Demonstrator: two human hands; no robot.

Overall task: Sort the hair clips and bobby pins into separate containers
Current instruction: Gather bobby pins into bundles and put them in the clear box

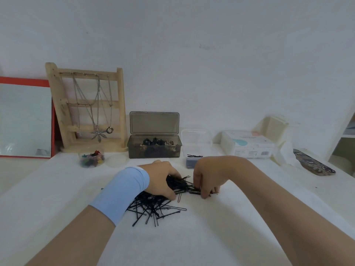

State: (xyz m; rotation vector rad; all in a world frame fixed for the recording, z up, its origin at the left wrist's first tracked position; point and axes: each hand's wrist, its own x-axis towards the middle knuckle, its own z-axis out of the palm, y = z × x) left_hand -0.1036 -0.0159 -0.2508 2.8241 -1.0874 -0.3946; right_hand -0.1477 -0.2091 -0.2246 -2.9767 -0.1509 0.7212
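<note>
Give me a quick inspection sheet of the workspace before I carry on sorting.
Surface: white table.
Job's things: loose bobby pins heaped at centre; grey box, lid open, holds dark clips; small clear box holds pins; round tub holds coloured clips.
Clutter: necklace stand, mirror, tissue pack.
Grippers: left hand and right hand both grip pins in the heap.
Cables: nothing seen.
Surroundings: white wall; shelf at right.

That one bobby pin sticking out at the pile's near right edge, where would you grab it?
Pinch the bobby pin at its free rounded end, coming from the right: that end lies bare on the table, the other is buried in the pile.
</note>
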